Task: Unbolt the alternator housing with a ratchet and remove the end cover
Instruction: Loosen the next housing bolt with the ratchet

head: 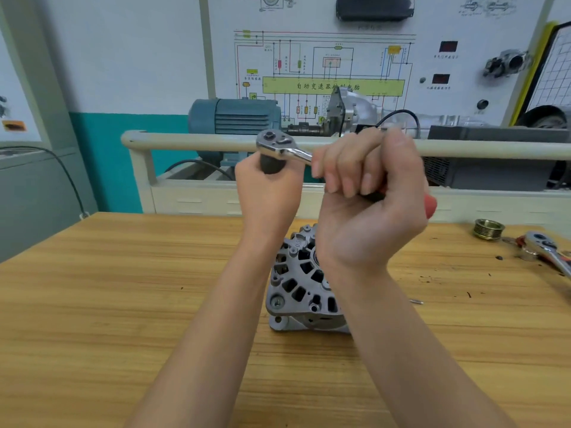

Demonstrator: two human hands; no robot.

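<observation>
A: Why were both hands up off the worktop (123, 304)?
B: The right hand (367, 208) gripped the ratchet (285, 148) by its handle while the left hand (268, 189) curled round the socket (272, 165), probably seating it.
A: And the alternator (301, 285)?
B: Below the wrists on the worktop, untouched, a bolt (277, 302) facing up.

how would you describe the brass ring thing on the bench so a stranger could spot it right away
Start at the wooden workbench and follow its far edge to the right-hand side. There, behind the spare ratchet lying on the bench, stands a small pulley. It alone is brass-coloured, round and hollow, with grooves ringing its side.
</observation>
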